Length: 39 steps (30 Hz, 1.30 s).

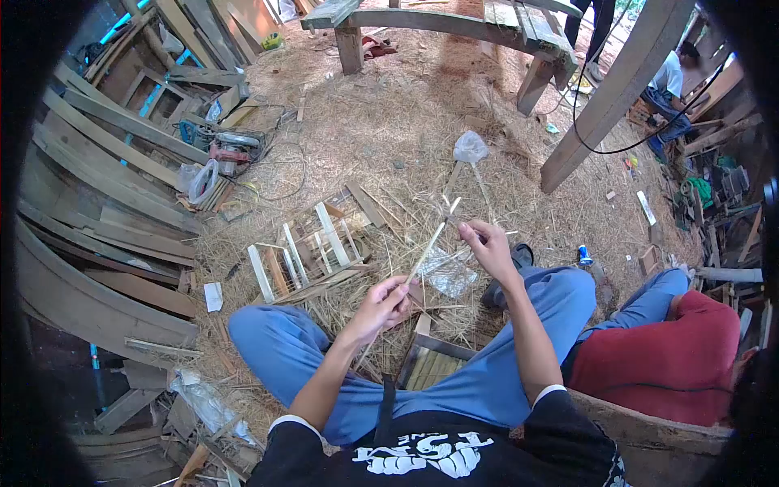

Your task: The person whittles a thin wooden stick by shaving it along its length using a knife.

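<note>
A thin pale bamboo or wood strip [426,250] slants up and to the right in front of the knees. My left hand [385,305] is wrapped round its lower end. Near the strip's upper end is my right hand [484,241], its fingers pinched together; what they hold is too small to make out. The strip's top looks split or crossed by another thin piece. Below the hands, between the legs, lies a dark-edged tray of slats [438,367]. A slatted wooden frame [304,256] rests on the floor left of the hands.
A wooden bench [438,23] stands ahead, with a slanting post [613,97] at right. Power tools [231,146] and stacked boards [122,174] are on the left. A person in red [661,357] sits close on the right; another person [669,81] sits farther back.
</note>
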Motion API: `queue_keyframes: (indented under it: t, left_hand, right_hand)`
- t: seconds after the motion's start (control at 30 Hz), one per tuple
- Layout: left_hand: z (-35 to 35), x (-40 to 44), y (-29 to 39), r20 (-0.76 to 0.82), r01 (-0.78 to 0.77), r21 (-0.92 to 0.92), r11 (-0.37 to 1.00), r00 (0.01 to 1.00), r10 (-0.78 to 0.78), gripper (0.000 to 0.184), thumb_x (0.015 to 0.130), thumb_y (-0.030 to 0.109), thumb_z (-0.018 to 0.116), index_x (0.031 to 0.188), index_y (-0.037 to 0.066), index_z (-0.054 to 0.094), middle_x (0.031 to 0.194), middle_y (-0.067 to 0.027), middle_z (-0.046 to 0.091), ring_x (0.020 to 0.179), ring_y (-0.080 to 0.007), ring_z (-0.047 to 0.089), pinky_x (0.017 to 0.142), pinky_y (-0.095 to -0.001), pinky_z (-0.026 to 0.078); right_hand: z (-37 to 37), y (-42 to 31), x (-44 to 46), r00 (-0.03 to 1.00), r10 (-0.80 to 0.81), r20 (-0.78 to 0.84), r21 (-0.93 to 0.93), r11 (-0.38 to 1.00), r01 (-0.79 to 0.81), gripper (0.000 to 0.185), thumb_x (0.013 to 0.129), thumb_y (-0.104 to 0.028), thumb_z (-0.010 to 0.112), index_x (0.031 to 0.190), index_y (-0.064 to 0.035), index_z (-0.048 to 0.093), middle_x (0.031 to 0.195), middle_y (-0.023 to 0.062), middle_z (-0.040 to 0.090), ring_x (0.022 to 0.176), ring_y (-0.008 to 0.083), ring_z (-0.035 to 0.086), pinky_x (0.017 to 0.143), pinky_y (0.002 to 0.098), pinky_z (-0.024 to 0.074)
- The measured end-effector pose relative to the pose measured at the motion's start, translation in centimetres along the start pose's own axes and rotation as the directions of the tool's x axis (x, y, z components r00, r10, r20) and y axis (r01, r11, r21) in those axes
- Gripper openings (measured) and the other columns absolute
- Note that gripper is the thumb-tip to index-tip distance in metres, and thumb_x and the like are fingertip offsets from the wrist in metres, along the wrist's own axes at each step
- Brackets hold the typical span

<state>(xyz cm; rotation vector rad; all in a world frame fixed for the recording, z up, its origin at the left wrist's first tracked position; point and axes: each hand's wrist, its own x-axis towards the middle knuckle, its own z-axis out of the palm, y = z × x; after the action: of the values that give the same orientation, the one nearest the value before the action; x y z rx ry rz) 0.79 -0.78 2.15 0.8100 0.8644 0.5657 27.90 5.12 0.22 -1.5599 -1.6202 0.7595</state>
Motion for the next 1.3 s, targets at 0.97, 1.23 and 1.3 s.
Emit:
queue_keyframes:
  t: [0.97,1.23,1.3]
  left_hand:
    - [1.3,-0.8,0.8,-0.111,-0.094,-0.061,0.994,0.99,0.087,0.03,0.104,0.034,0.047,0.117,0.008,0.054,0.064,0.0095,0.03,0.047,0.0003,0.025,0.039,-0.0184,0.017]
    - [-0.5,-0.6,1.0,-0.019,-0.007,-0.182,0.983,1.0,0.004,0.032,0.107,0.028,0.038,0.127,0.005,0.046,0.068,0.0042,0.037,0.046,-0.0014,0.027,0.038,-0.0174,0.022]
    - [-0.5,-0.3,1.7,-0.069,-0.031,-0.2,0.979,0.997,0.017,0.034,0.107,0.027,0.037,0.132,0.005,0.043,0.069,0.0023,0.04,0.045,-0.0021,0.028,0.037,-0.0181,0.023]
  right_hand:
    - [-0.9,-0.3,0.7,0.905,-0.426,-0.002,-0.468,0.8,0.375,0.034,0.08,-0.05,0.073,0.078,-0.0157,0.074,0.053,0.0026,0.06,0.047,0.0157,0.059,0.048,0.0328,0.0439]
    - [1.0,-1.5,-0.7,0.981,-0.194,-0.009,-0.28,0.942,0.183,0.035,0.086,-0.044,0.07,0.081,-0.0089,0.07,0.055,0.0101,0.059,0.049,0.028,0.06,0.049,0.0379,0.0452]
    - [1.2,-1.8,-0.6,0.987,-0.156,0.026,-0.246,0.957,0.157,0.033,0.086,-0.042,0.071,0.085,-0.0092,0.072,0.056,0.0118,0.059,0.049,0.0271,0.061,0.049,0.0368,0.0453]
